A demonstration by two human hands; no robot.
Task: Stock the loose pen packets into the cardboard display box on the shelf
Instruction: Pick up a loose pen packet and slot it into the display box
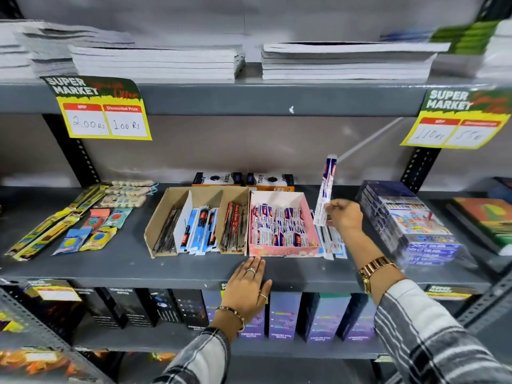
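A pink cardboard display box [279, 251] sits on the grey middle shelf [124, 261], filled with several white, blue and red pen packets [278, 225]. My right hand [345, 217] is just right of the box and grips one pen packet [327, 187] by its lower end, holding it upright above the shelf. A few loose pen packets [333, 246] lie flat on the shelf between the box and my right wrist. My left hand [249, 286] rests flat on the shelf's front edge, fingers touching the box's front wall, holding nothing.
A brown divided cardboard box [166, 214] with pens stands left of the pink box. Two Trio cartons [243, 179] stand behind. A stack of colour-pencil packs [410, 225] is close on the right. Erasers and pencil packs [91, 225] lie at left. Notebooks fill the shelf above.
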